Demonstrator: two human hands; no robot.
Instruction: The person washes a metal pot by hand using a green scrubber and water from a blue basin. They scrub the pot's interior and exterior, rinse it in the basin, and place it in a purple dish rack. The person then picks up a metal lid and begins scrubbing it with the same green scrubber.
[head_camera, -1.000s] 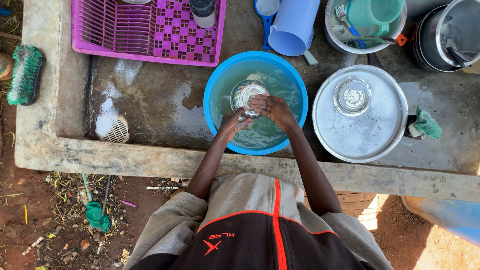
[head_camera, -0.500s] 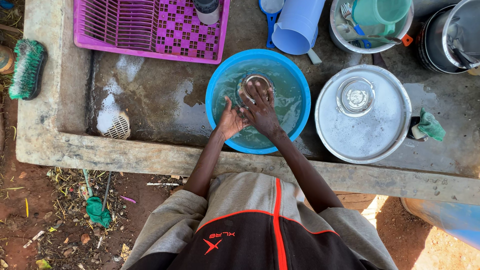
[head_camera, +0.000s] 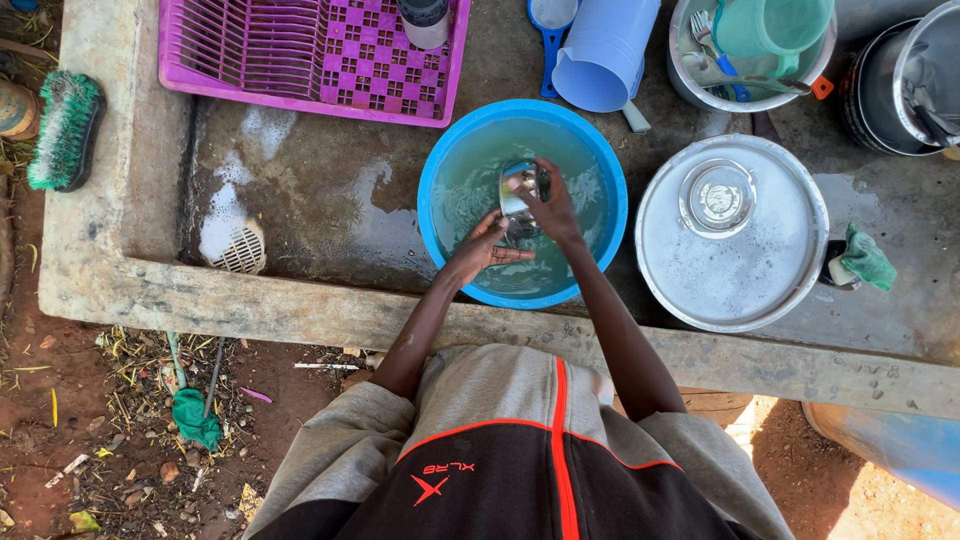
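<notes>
A blue basin (head_camera: 446, 160) full of water stands in a concrete wash trough. My right hand (head_camera: 552, 212) grips a shiny metal cup (head_camera: 516, 186) over the water, tilted on its side. My left hand (head_camera: 482, 250) hovers just below the cup with its fingers spread, holding nothing. Both forearms reach from my grey, black and red top into the basin.
A purple dish rack (head_camera: 300, 60) lies at the back left. To the right stands a metal basin (head_camera: 730, 290) of soapy water with a glass (head_camera: 716, 198) in it. A pale blue jug (head_camera: 604, 50), a bowl with a green cup (head_camera: 760, 40), a pot (head_camera: 900, 90), a green cloth (head_camera: 866, 256), and a scrub brush (head_camera: 64, 130) surround them.
The cup has turned from facing up to lying on its side in my right hand. My left hand has let go and dropped a little towards me.
</notes>
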